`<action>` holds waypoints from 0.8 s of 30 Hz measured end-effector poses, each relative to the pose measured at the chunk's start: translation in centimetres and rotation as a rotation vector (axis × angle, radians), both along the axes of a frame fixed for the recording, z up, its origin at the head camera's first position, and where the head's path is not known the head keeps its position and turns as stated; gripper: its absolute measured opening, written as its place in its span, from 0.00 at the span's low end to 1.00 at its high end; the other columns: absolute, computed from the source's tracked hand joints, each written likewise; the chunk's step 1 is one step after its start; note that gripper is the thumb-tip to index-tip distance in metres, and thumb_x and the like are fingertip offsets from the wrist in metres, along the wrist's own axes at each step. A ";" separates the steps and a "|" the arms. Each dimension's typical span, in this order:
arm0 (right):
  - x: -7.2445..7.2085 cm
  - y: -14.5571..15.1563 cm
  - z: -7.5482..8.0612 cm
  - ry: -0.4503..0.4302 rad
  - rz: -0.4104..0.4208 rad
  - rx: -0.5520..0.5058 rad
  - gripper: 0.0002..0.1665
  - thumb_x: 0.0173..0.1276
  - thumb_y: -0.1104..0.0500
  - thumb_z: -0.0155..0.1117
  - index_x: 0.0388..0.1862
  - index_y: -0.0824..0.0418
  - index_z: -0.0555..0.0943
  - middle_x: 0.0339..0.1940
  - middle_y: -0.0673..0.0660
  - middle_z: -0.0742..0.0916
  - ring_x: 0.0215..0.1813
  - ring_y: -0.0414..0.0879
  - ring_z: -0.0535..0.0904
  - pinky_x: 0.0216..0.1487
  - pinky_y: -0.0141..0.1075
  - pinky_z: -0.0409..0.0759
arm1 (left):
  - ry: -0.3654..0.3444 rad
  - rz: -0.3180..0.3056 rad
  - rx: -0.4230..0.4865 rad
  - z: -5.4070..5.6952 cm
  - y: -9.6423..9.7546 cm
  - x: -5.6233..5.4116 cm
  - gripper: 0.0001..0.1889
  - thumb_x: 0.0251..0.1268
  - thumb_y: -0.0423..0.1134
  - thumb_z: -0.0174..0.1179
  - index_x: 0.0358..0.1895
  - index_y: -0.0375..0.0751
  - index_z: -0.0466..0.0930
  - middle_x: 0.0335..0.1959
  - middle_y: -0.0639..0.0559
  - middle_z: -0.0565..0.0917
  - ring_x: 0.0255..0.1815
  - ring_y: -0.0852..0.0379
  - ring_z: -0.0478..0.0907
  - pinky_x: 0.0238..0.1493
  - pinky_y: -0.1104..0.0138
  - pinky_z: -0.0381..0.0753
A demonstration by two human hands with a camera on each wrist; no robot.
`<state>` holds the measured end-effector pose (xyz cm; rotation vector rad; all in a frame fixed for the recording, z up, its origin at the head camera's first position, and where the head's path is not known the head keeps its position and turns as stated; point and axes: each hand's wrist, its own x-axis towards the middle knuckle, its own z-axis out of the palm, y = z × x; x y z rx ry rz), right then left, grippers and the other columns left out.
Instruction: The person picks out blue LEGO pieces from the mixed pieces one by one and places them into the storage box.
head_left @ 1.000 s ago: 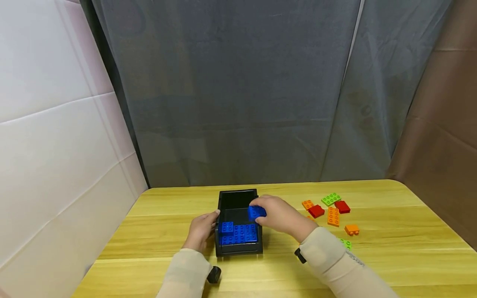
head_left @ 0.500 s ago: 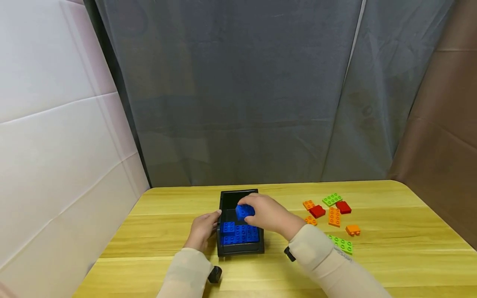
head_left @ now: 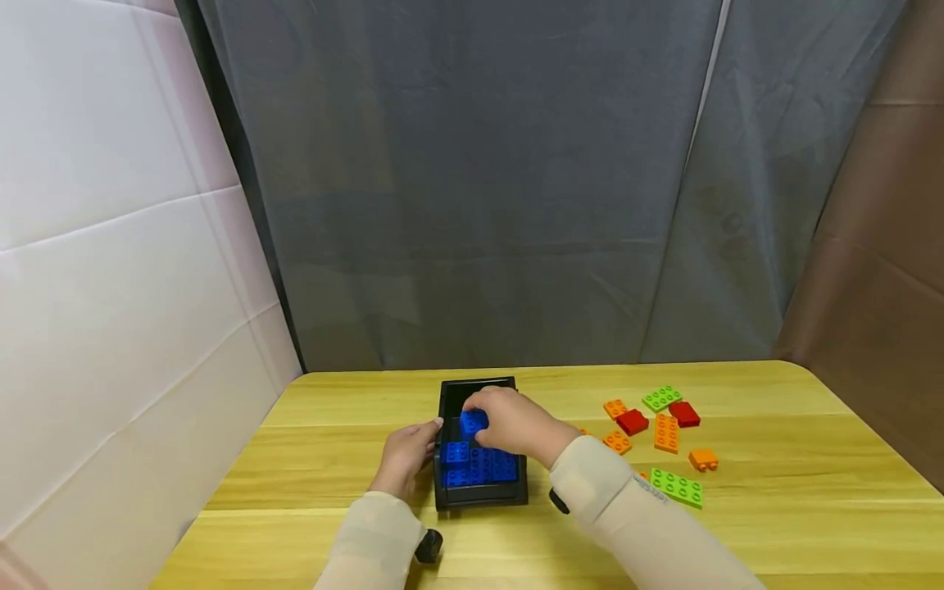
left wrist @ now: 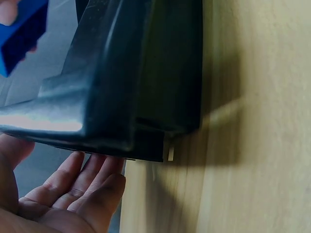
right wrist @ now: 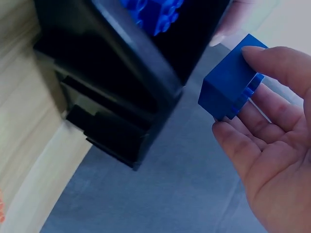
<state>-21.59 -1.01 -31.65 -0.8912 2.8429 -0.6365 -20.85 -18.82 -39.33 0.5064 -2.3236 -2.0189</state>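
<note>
A black plastic bin [head_left: 483, 496] stands on the table, with several blue toy bricks [head_left: 472, 467] filling its near end. My right hand [head_left: 516, 424] pinches another blue toy brick [head_left: 473, 423] over the bin's middle, thumb on one face and fingers on the other. The right wrist view shows that brick [right wrist: 228, 80] tilted, studs toward the palm, outside the rim in this view. At the bin's left side is my left hand [head_left: 406, 456]. In the left wrist view its fingertips [left wrist: 114, 165] touch the bin's outer wall, fingers loosely extended, and part of the hand is cut off.
To the right, loose bricks lie on the wooden table [head_left: 295, 467]: green [head_left: 677, 488], orange [head_left: 666, 433], and red [head_left: 632, 422]. A grey cloth [head_left: 472, 205] hangs behind the table, a white sheet [head_left: 133, 287] at left, and a brown one [head_left: 878, 270] at right.
My right hand has carried the blue brick leftward from the bin's right edge to over its middle. My left hand stays at the bin's left side. More loose bricks show beside the right sleeve.
</note>
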 end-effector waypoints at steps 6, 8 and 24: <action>-1.2 -0.2 -0.7 -0.014 -0.024 0.009 0.24 0.63 0.62 0.68 0.59 0.59 0.79 0.59 0.56 0.81 0.59 0.50 0.77 0.61 0.43 0.76 | 0.005 -0.002 -0.007 0.0 0.0 0.0 0.24 0.70 0.47 0.56 0.53 0.25 0.79 0.53 0.33 0.80 0.54 0.39 0.77 0.61 0.48 0.72; -1.5 -0.3 -0.9 -0.020 -0.032 0.011 0.24 0.62 0.63 0.68 0.59 0.59 0.79 0.59 0.56 0.82 0.59 0.50 0.78 0.60 0.43 0.77 | 0.008 -0.002 -0.010 0.0 0.0 0.1 0.24 0.70 0.47 0.56 0.53 0.25 0.79 0.53 0.33 0.80 0.54 0.39 0.77 0.61 0.48 0.73; -2.7 -1.8 -1.6 -0.032 -0.064 0.128 0.22 0.59 0.64 0.71 0.54 0.62 0.82 0.51 0.55 0.85 0.48 0.46 0.82 0.56 0.42 0.80 | 0.005 -0.003 0.005 0.0 0.0 0.1 0.25 0.70 0.47 0.56 0.54 0.24 0.78 0.54 0.31 0.80 0.56 0.38 0.76 0.62 0.48 0.72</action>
